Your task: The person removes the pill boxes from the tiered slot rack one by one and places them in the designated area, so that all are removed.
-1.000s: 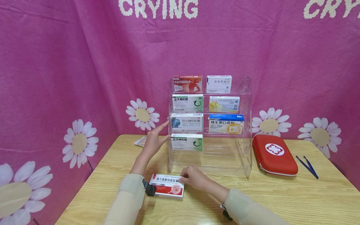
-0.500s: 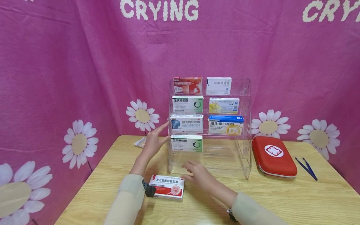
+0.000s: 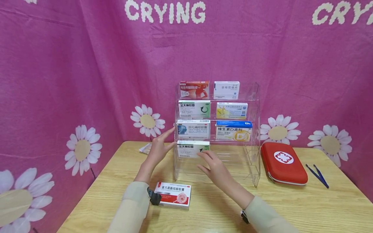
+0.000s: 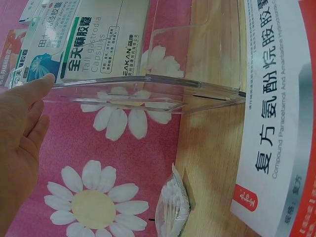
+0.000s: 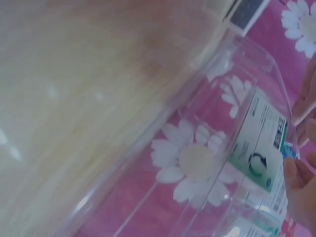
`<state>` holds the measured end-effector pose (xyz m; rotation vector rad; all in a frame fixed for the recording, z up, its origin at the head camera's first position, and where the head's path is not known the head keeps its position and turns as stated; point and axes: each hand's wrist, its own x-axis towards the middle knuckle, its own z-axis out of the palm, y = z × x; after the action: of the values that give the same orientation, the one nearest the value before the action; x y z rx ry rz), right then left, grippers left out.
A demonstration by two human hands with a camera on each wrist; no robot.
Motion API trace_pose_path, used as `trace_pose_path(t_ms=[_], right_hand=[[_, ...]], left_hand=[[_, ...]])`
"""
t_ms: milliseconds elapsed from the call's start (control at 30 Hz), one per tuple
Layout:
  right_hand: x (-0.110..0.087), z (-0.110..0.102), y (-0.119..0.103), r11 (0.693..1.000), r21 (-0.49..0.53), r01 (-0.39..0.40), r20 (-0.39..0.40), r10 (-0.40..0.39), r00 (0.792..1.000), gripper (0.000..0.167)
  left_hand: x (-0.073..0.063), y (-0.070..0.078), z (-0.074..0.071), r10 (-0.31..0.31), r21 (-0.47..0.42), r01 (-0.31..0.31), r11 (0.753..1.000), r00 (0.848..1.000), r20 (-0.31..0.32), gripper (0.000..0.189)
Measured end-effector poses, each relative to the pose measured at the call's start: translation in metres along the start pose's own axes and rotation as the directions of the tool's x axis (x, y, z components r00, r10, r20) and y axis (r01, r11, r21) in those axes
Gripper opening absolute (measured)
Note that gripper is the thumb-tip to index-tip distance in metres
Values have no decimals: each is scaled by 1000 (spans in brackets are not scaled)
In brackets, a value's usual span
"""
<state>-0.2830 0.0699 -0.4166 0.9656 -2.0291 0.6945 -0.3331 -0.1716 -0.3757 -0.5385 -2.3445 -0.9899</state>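
Note:
A clear tiered rack [image 3: 257,152] stands on the table with medicine boxes on its tiers. My left hand [image 3: 157,150] touches the rack's left side panel with extended fingers; the left wrist view shows its index fingertip at the panel's edge. My right hand [image 3: 217,168] is raised before the lowest tier, fingers loosely bent and holding nothing. Its fingertips overlap the right end of the white-and-green capsule box [image 3: 189,150] there. A red-and-white capsule box [image 3: 175,194] lies flat in front of the rack, beside my left wrist, its left end partly hidden by the wrist camera.
Higher tiers hold several boxes, including a blue-and-yellow vitamin D box [image 3: 234,132] and a red box [image 3: 194,90]. Right of the rack lie a red first-aid case [image 3: 285,163] and blue tweezers [image 3: 318,176]. A packet of cotton swabs [image 4: 173,207] sits behind my left hand.
My right hand has let go of the red-and-white box's right end and moved up to the lowest tier's green box. The left hand stays at the panel.

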Motion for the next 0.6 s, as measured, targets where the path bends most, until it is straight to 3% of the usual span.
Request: trace_pose_path(t_ms=[367,600], right_hand=[[14,-6,26,996,-85,-30,-90,22,996,44],[16,-3,38,992,-121,-38,-68,30,997,44]], left_hand=[[0,1,0,-2,2,2,1000,1000,-6,59],[0,1,0,-2,-4,2,1000,1000,2,59]])
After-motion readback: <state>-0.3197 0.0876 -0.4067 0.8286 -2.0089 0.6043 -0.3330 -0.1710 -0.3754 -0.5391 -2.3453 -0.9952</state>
